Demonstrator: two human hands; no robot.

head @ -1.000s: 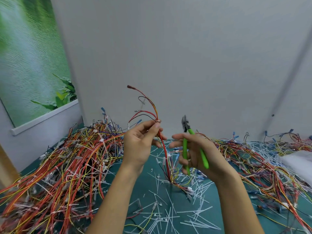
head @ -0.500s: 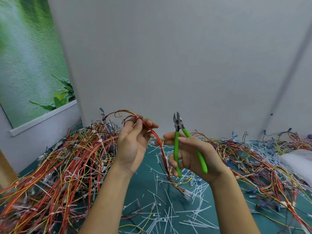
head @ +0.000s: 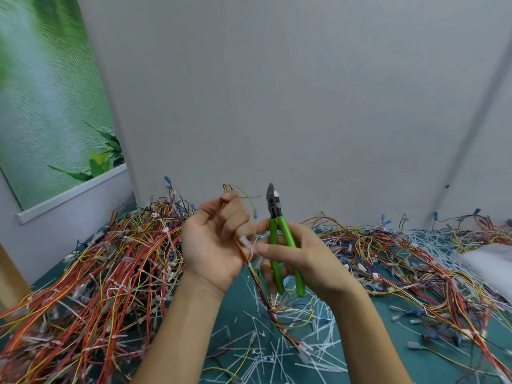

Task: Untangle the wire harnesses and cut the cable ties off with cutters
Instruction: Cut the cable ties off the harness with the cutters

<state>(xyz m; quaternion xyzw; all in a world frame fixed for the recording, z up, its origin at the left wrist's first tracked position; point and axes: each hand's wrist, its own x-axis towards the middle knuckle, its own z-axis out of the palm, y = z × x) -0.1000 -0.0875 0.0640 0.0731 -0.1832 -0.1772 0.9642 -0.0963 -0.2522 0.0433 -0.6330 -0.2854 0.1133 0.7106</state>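
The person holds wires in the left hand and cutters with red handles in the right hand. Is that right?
Not quite. The head view shows the cutters have green handles, not red. The left hand does hold the wires, and the right hand holds the cutters.

Room behind my bench
Plain grey wall (head: pixel 304 92) ahead; green leaf-print hanging (head: pixel 50 106) with white bottom rail to my left; teal tabletop (head: pixel 235 303); wooden edge (head: pixel 11 270) at far left.
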